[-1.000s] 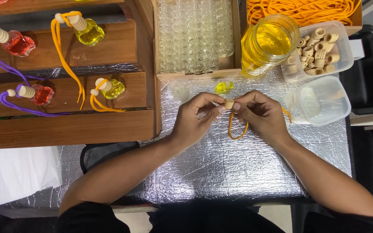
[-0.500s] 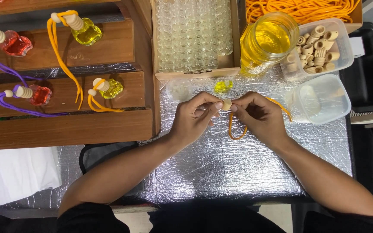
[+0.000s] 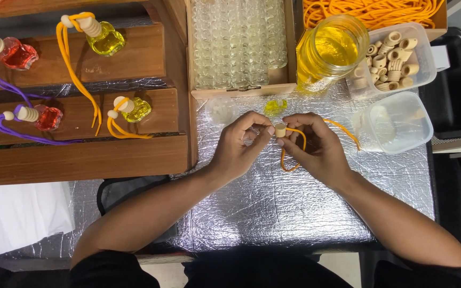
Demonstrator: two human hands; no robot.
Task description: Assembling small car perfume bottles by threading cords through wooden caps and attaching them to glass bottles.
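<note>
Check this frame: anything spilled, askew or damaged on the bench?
Nothing stands out. Both hands, left hand and right hand, meet at a small wooden cap threaded on an orange cord. The jar of yellow liquid stands upright, and no liquid shows on the foil mat.

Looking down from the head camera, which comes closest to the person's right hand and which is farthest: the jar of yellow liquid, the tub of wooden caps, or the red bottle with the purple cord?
From the right hand:
1. Jar of yellow liquid, just above it on the foil table.
2. Tub of wooden caps, up and to the right, beside the jar.
3. Red bottle with the purple cord, far left on the wooden rack.
</note>
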